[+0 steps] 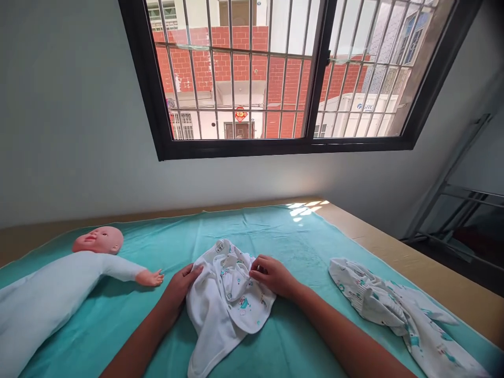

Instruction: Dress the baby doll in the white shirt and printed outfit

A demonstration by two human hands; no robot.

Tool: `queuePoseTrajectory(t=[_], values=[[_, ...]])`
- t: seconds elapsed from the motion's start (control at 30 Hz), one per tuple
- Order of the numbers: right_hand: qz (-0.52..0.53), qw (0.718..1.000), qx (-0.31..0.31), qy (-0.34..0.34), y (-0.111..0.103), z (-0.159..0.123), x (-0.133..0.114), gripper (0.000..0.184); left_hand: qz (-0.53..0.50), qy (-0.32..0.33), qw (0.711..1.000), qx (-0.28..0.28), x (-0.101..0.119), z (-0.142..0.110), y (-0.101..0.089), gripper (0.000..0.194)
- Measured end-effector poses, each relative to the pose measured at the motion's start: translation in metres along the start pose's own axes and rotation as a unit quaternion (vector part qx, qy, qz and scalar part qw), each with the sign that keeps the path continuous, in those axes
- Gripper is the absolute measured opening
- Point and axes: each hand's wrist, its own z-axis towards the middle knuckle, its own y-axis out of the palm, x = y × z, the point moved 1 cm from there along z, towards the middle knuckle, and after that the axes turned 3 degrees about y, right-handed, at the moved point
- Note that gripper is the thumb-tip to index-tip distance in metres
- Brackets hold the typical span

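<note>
A doll (74,278) in white lies on the left of the green cloth (291,247). Next, the left hand (182,287) holds one side of a little white shirt (210,312), near the middle. The right hand (274,274) pinches its other side. To the right, crumpled baby clothes (388,304) lie.

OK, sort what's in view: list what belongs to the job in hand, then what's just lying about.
Apparently in the job:
white printed garment, with the left hand and right hand on it
teal cloth, spread beneath

Lying about, untouched now:
doll in white, at left
second printed garment, crumpled at right
</note>
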Motion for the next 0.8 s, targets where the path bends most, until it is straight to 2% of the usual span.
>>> queuePoseTrajectory(t=[0.13,0.23,0.33,0.43,0.5,0.57,0.6,0.67,0.73,0.8], values=[[-0.060,0.996,0.009,0.068,0.000,-0.002,-0.016,0.022,-0.049,0.001,0.999,-0.022,-0.003,-0.001,-0.002,0.046],[-0.061,0.993,0.057,0.078,0.007,-0.005,-0.036,0.027,-0.063,0.004,0.997,-0.043,0.003,-0.007,0.003,0.047],[0.042,0.992,0.102,0.063,0.019,-0.005,-0.051,0.041,-0.077,0.007,0.995,-0.066,0.011,-0.015,0.013,0.053],[0.160,0.977,0.116,0.079,0.027,-0.001,-0.055,0.055,-0.091,0.014,0.991,-0.100,0.018,-0.024,0.025,0.057],[0.206,0.966,0.122,0.095,0.026,0.002,-0.052,0.048,-0.090,0.017,0.987,-0.134,0.023,-0.031,0.031,0.048],[0.217,0.963,0.128,0.097,0.021,0.005,-0.049,0.027,-0.082,0.019,0.984,-0.158,0.030,-0.038,0.036,0.038],[0.219,0.963,0.129,0.092,0.016,0.006,-0.048,0.023,-0.081,0.025,0.984,-0.158,0.034,-0.040,0.036,0.036],[0.240,0.959,0.132,0.070,0.003,0.009,-0.047,0.029,-0.083,0.043,0.986,-0.136,0.043,-0.043,0.034,0.035],[0.278,0.948,0.146,0.049,-0.015,0.011,-0.050,0.031,-0.057,0.075,0.992,-0.088,0.051,-0.040,0.029,0.033],[0.294,0.939,0.174,0.043,-0.038,0.012,-0.058,0.034,0.034,0.128,0.991,-0.023,0.057,-0.036,0.021,0.031]])
